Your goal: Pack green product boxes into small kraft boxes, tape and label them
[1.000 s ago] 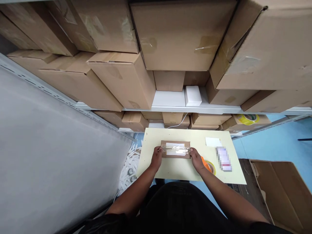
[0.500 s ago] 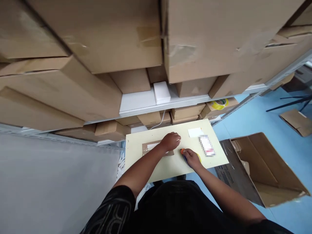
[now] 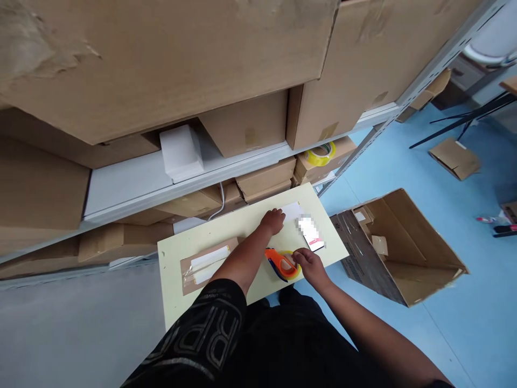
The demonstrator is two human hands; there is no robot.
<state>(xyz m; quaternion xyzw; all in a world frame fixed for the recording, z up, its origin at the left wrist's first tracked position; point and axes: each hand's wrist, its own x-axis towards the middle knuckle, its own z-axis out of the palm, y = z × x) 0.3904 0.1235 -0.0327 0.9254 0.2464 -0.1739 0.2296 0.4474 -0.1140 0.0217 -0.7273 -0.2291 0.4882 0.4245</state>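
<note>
My left hand (image 3: 273,221) reaches across the cream board, its fingers out at the left edge of a white paper (image 3: 291,210). It shows no firm hold on the paper. An orange and blue tape dispenser (image 3: 278,263) with a yellow-rimmed roll is on the board's near side. My right hand (image 3: 310,264) has its thumb and fingers closed at the dispenser's right rim. Left of my left forearm lies a flat cardboard packet (image 3: 189,277) with white strips and clear tape, partly covered by the arm. A phone-like item (image 3: 311,234), blurred out, lies beyond my right hand.
The cream board (image 3: 172,288) stands before a grey shelf (image 3: 125,186) full of cardboard boxes. A white box (image 3: 181,153) and a yellow tape roll (image 3: 320,153) are there too. An opened carton (image 3: 412,264) stands on the blue floor to the right, with flattened cardboard (image 3: 454,158) beyond.
The view has shifted right. My left hand has moved right from beside the packet to the paper. My right hand has slid from the dispenser's body to its right rim, leaving the orange part uncovered.
</note>
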